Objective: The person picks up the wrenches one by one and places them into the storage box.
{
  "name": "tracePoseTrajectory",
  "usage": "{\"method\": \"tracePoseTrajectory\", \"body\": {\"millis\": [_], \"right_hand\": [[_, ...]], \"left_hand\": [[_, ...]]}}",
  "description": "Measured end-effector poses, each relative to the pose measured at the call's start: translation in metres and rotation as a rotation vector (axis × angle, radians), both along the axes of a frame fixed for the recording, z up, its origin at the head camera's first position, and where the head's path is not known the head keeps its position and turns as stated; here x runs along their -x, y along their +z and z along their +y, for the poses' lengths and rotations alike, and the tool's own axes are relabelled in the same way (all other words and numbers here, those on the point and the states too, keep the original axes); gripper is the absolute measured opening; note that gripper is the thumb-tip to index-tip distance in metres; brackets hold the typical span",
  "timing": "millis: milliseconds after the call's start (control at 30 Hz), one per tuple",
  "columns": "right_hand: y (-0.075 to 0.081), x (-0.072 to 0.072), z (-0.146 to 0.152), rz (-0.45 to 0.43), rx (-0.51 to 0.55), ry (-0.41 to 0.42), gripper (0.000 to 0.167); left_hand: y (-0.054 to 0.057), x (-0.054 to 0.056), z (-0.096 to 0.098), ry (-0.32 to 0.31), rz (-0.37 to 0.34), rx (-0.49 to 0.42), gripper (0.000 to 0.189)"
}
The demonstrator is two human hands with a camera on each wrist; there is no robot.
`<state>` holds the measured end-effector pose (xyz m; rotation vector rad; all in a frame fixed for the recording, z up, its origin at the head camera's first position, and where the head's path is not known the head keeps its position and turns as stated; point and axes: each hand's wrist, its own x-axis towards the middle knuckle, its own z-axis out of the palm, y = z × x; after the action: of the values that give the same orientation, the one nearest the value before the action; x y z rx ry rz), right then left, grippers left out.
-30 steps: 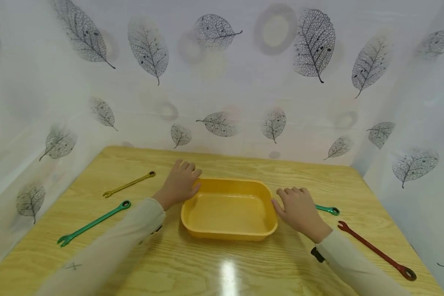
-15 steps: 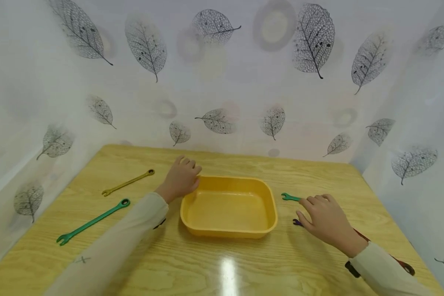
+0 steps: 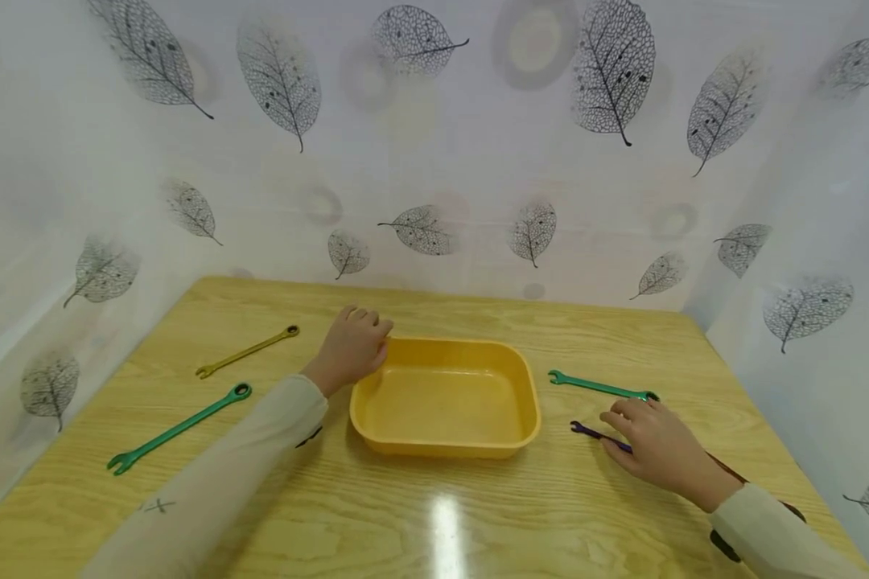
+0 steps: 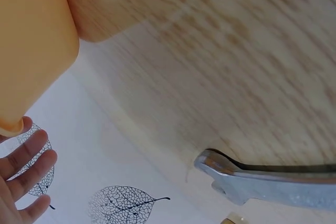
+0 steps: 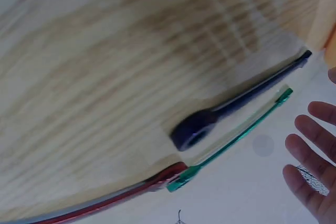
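A yellow plastic tray stands mid-table with nothing in it. At its far left corner my left hand holds the rim, thumb on the inner side; in the left wrist view, the fingers spread beside the orange-looking lip. My right hand hovers palm down, fingers loosely bent, over a purple combination wrench, whose ring end it hides in the head view. The right wrist view shows that wrench lying on the wood with the fingers apart from it. Behind it lies a green wrench.
A red wrench lies at the right, mostly hidden under my right forearm in the head view. To the left of the tray lie a larger green wrench and a yellow one. A leaf-patterned curtain surrounds the table.
My right hand has left the tray's right rim and moved right and nearer me to the purple wrench, uncovering the small green wrench. My left hand stays at the tray's corner.
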<state>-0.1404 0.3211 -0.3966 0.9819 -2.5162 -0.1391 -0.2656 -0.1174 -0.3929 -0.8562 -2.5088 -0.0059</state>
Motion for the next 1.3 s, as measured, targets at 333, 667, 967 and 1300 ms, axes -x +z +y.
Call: {"method": "tracePoseTrajectory", "body": {"millis": [333,667,967,1300], "right_hand": [[-0.016,0.001,0.005,-0.152,0.097,0.027,0.023],[-0.01,0.002,0.005,-0.322,0.048,-0.075,0.015],[-0.013,0.003,0.01,-0.181,-0.046,0.013,0.017],[-0.014,0.002,0.011,-0.083,-0.274,0.127,0.061]], "left_hand": [[0.001,-0.001,-0.001,-0.015,0.011,-0.018,0.011],[0.003,-0.003,0.001,-0.011,0.012,-0.02,0.011],[0.002,-0.005,0.001,-0.003,0.012,-0.014,0.014],[0.001,-0.008,0.001,0.004,0.002,-0.026,0.015]]}}
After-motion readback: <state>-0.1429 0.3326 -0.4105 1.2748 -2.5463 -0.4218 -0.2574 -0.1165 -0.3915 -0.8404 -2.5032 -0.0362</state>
